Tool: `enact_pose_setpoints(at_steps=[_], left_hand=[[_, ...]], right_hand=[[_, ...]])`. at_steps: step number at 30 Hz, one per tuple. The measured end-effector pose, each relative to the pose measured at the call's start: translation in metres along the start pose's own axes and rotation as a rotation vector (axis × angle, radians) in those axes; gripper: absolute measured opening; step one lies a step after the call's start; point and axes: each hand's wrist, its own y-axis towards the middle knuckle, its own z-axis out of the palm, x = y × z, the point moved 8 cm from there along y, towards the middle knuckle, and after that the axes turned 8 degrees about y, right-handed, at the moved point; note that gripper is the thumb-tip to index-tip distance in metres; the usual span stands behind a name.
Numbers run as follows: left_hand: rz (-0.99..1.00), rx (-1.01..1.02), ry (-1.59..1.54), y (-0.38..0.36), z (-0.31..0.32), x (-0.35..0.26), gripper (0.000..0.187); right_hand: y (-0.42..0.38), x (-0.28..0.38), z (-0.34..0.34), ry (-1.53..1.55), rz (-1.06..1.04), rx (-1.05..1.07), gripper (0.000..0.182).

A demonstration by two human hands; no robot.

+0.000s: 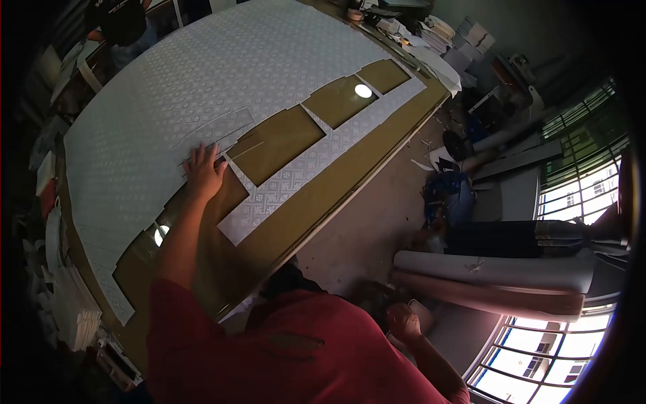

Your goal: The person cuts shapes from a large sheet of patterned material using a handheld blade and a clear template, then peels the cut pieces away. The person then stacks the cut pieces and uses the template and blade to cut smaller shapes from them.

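My left hand lies with its fingers spread on a clear sheet-like template, over the edge of a pale patterned fabric. Beside the hand, a row of cut-out gaps with stepped edges shows the brown tabletop. A narrow strip of the same fabric runs along the gaps, nearer the table's edge. Away from the table, at the lower right, is my right hand. It is in shadow and its fingers are not clear, so whether it holds anything cannot be made out.
Fabric rolls lie to the right by the barred windows. Stacked papers and clutter fill the far corner. Folded pale pieces stand at the left. Another person is beyond the table. Scraps lie on the floor.
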Motion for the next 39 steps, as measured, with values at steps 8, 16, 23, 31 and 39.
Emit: enact_pose_setpoints(at_steps=[8, 16, 23, 31, 39], left_hand=[[-0.084, -0.088, 0.133, 0.095, 0.027, 0.088, 0.058], [-0.155, -0.154, 0.112, 0.104, 0.024, 0.085, 0.065], [-0.150, -0.234, -0.312, 0.004, -0.017, -0.137, 0.067], [-0.342, -0.203, -0.188, -0.047, -0.020, -0.206, 0.058], [-0.439, -0.212, -0.023, -0.041, -0.029, -0.225, 0.047]], right_hand=[[0.137, 0.005, -0.026, 0.008, 0.020, -0.066, 0.009], [0.270, 0.014, -0.094, 0.159, -0.118, -0.174, 0.014], [0.444, -0.031, -0.156, 0.395, -0.189, -0.351, 0.021], [0.580, -0.030, -0.203, 0.484, -0.584, -0.258, 0.019], [0.560, -0.056, -0.194, 0.480, -0.547, -0.248, 0.023]])
